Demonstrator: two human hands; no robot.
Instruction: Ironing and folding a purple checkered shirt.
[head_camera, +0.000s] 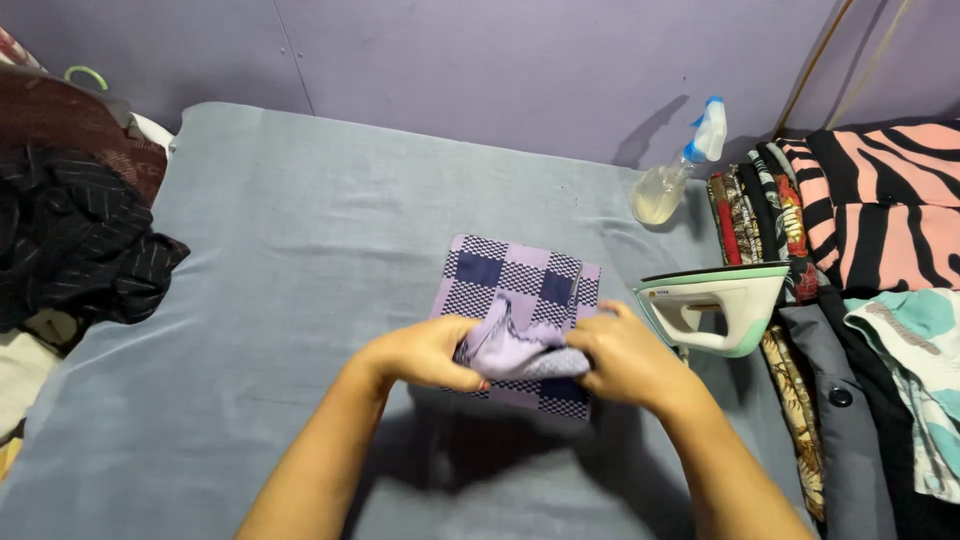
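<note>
The grey-blue ironing surface fills most of the view. At 3 o'clock lies a pile of folded clothes; at 9 o'clock, a dark striped garment. A folded purple checked cloth lies at the centre of the surface. A green-and-white iron stands on end just beside the cloth at 3 o'clock. A spray bottle stands at 1 o'clock, near the wall. The left hand and right hand each pinch a raised fold at the cloth's near edge.
</note>
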